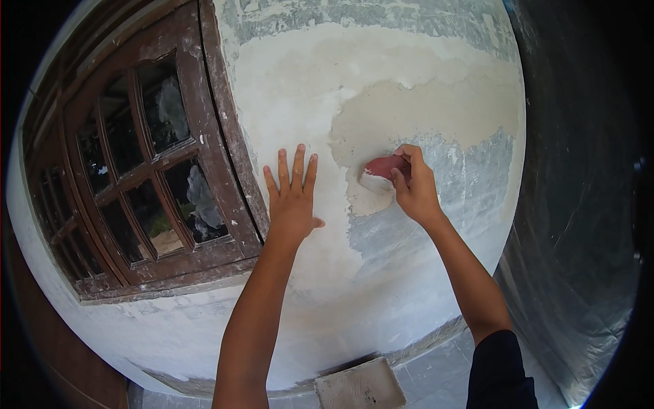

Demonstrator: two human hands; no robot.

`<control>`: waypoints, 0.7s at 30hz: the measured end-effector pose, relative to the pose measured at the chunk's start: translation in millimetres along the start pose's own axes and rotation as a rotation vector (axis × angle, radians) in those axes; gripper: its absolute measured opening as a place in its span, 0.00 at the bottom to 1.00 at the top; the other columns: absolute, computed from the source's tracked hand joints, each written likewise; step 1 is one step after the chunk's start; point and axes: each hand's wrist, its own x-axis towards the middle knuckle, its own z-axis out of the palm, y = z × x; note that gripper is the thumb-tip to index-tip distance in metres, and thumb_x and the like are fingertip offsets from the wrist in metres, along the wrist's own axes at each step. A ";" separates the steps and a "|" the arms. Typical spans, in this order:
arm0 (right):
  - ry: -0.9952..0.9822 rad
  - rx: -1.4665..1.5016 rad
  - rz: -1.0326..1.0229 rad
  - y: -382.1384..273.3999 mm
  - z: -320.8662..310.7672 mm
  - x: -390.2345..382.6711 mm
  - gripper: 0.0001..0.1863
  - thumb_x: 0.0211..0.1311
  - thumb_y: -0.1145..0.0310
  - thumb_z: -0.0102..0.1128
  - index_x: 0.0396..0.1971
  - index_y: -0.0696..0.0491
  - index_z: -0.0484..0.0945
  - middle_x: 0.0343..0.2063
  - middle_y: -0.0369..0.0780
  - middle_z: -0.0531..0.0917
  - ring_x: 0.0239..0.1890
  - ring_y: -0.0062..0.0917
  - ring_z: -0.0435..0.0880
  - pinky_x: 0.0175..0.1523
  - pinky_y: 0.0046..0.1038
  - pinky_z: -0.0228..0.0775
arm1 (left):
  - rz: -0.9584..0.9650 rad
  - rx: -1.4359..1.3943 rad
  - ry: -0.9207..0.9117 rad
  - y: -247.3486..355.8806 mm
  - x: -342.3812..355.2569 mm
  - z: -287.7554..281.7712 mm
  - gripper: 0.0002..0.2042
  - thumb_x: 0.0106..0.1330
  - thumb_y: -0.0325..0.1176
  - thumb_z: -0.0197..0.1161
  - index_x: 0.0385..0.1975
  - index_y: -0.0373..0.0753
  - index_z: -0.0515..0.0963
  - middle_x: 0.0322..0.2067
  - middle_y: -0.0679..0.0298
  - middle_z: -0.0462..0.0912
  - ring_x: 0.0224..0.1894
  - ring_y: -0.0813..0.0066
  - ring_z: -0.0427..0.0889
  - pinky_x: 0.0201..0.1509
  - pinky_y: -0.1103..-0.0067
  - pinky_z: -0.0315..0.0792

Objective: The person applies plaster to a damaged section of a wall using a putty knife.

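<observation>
My left hand (293, 201) lies flat on the white wall (293, 75), its fingers spread, a little right of the window frame. Nothing is in it. In my right hand (414, 184) is a dark red, flat scraper (383, 165), pinched between thumb and fingers and pressed to the wall. White paste coats the scraper's lower left part. Around and above it spreads a damp beige patch of filler (409, 112). Below and to the right shows bare grey wall (470, 174) with whitish streaks.
A brown wooden window (146, 157) with glass panes fills the left side. Dark plastic sheeting (579, 204) hangs at the right. On the tiled floor (436, 371) at the wall's foot lies a shallow, stained rectangular tray (361, 388).
</observation>
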 end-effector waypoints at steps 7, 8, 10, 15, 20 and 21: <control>0.129 -0.058 -0.082 14.6 4.8 -1.8 0.19 0.56 0.85 0.53 0.48 0.56 0.66 0.38 0.49 0.79 0.43 0.46 0.80 0.46 0.39 0.72 | 0.000 0.012 0.000 0.8 0.8 -1.4 0.66 0.37 0.51 0.79 0.73 0.40 0.37 0.73 0.52 0.28 0.73 0.42 0.23 0.71 0.44 0.26; 0.129 -0.033 -0.079 9.8 3.4 -3.1 0.20 0.54 0.86 0.53 0.47 0.56 0.66 0.38 0.49 0.79 0.42 0.47 0.80 0.47 0.40 0.71 | -0.002 0.013 0.000 0.8 0.3 -0.9 0.66 0.37 0.51 0.79 0.73 0.40 0.37 0.73 0.52 0.28 0.73 0.42 0.23 0.71 0.44 0.26; -0.043 -0.049 -0.132 6.1 7.9 -9.2 0.20 0.54 0.86 0.53 0.47 0.56 0.66 0.38 0.49 0.79 0.41 0.46 0.80 0.46 0.39 0.72 | 0.011 0.003 0.021 0.5 -0.1 -0.7 0.66 0.37 0.51 0.79 0.73 0.40 0.37 0.73 0.52 0.28 0.73 0.42 0.24 0.71 0.44 0.26; -0.089 -0.136 -0.113 3.9 12.6 0.4 0.20 0.54 0.87 0.52 0.46 0.56 0.66 0.37 0.49 0.79 0.39 0.45 0.80 0.43 0.38 0.71 | 0.001 0.004 0.008 -0.2 0.2 2.0 0.66 0.37 0.51 0.79 0.73 0.40 0.36 0.73 0.52 0.28 0.73 0.42 0.23 0.71 0.44 0.26; -0.251 -0.089 -0.174 -4.9 11.6 -7.8 0.20 0.53 0.87 0.51 0.46 0.56 0.67 0.35 0.50 0.80 0.41 0.47 0.80 0.45 0.38 0.71 | 0.016 -0.010 0.019 -0.8 -0.4 2.0 0.66 0.37 0.51 0.79 0.73 0.41 0.36 0.73 0.52 0.28 0.73 0.43 0.23 0.71 0.44 0.26; -0.250 -0.091 -0.170 -3.1 13.2 -7.6 0.20 0.53 0.87 0.51 0.46 0.56 0.67 0.35 0.50 0.80 0.41 0.47 0.80 0.45 0.38 0.71 | 0.010 -0.004 0.015 -0.5 -0.4 0.6 0.66 0.36 0.51 0.79 0.73 0.41 0.36 0.73 0.52 0.28 0.73 0.43 0.23 0.71 0.44 0.26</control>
